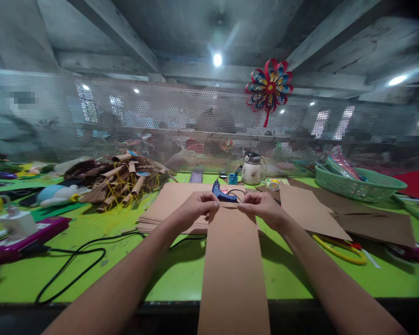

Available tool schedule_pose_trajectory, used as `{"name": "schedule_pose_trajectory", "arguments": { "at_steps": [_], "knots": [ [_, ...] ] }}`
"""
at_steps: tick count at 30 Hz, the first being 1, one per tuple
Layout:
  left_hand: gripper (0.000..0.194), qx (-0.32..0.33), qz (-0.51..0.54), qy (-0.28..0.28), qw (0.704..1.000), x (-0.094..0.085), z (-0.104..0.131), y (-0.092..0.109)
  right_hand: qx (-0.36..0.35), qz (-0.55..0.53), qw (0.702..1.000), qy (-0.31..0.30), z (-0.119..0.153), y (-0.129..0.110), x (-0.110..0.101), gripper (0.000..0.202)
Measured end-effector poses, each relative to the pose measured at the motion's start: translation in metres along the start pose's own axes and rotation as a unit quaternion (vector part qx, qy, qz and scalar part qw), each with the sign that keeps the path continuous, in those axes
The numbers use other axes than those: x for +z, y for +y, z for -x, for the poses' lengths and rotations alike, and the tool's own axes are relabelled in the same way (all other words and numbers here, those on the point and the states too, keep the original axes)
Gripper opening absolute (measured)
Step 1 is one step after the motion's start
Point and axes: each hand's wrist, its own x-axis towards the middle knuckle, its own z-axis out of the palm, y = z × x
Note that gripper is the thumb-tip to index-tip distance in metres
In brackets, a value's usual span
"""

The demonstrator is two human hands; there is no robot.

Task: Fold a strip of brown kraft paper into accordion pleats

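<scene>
Fingers of the left hand and right hand pinch the far end of a long brown card strip, seemingly folding it; light, fairly stiff, best held by its edges, lying on the green worktop.

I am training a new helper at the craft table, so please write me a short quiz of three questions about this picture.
1. True or false: both hands pinch the far end of the brown paper strip.
2. What lies just beyond the hands? A) a blue glue gun B) a hammer C) a paintbrush
3. Fill in: the green basket stands to the person's ____ side.

Key
1. True: the left hand and the right hand grip the strip's far edge from either side.
2. A: the blue glue gun lies on the stack of brown sheets.
3. Right, on the green table.
</scene>
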Motion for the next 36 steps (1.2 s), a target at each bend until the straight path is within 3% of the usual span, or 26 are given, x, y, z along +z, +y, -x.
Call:
{"name": "schedule_pose_trajectory", "arguments": {
  "at_steps": [7, 15, 20, 25, 30, 36],
  "knots": [
    [0.036, -0.012, -0.093, 0.009, 0.996, 0.002, 0.000, 0.001, 0.012, 0.000, 1.000, -0.025, 0.001, -0.001, 0.007, 0.028],
    [0.040, -0.031, -0.168, -0.048, 0.984, 0.005, -0.002, -0.007, 0.002, 0.047, 0.998, -0.050, 0.003, 0.000, 0.019, 0.018],
    [0.039, -0.066, -0.159, -0.040, 0.984, 0.007, 0.000, -0.007, 0.011, 0.027, 0.998, -0.064, 0.002, 0.002, 0.020, 0.020],
    [0.039, -0.044, -0.135, -0.025, 0.990, 0.009, 0.001, -0.005, 0.039, -0.035, 0.994, -0.099, 0.004, -0.004, 0.013, 0.026],
    [0.039, -0.055, -0.129, -0.011, 0.990, 0.006, 0.000, -0.003, 0.021, -0.007, 0.988, -0.151, 0.005, -0.008, 0.008, 0.038],
    [0.038, -0.045, -0.147, -0.031, 0.988, -0.002, 0.001, 0.001, 0.008, 0.020, 0.990, -0.140, 0.003, -0.009, 0.002, 0.041]
  ]
}}
